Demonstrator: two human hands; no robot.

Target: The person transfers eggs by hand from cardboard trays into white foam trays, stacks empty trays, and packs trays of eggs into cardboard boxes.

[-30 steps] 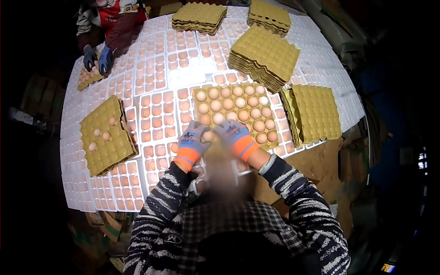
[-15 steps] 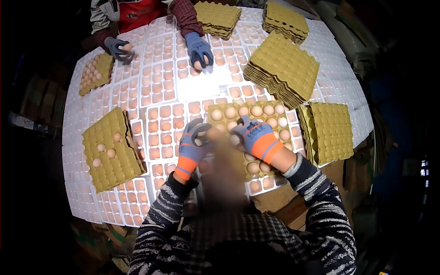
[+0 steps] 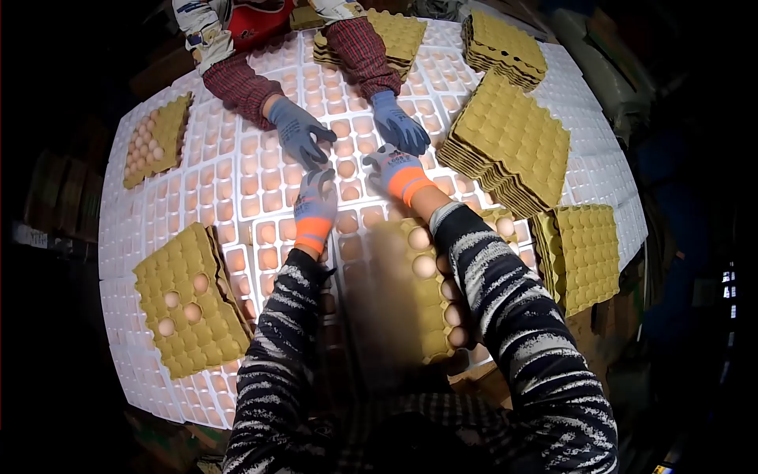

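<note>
My left hand (image 3: 314, 207), in a grey glove with an orange cuff, reaches forward over a white egg tray (image 3: 342, 207). Its fingers are slightly apart, with no egg visible between them. Across from it, my right hand (image 3: 399, 172) has its thumb spread towards the left, near single eggs (image 3: 346, 169) in the tray cells; nothing shows in its grasp. Under my right forearm lies a yellowish pulp tray (image 3: 433, 312) partly filled with eggs, its left side blurred by something dark in front. A co-worker's gloved hands (image 3: 298, 133) (image 3: 399, 126) are just beyond mine.
Stacks of pulp trays stand at the right (image 3: 509, 142), upper right (image 3: 505, 49) and top (image 3: 395, 35). More lean at the far right (image 3: 588, 257). On the left are a pulp tray stack (image 3: 189, 344) with several eggs and a partly filled tray (image 3: 170, 130).
My hands have moved forward, away from the pulp tray and the eggs at it. Both of the co-worker's hands have come towards mine, and no eggs show in them now. The view has shifted.
</note>
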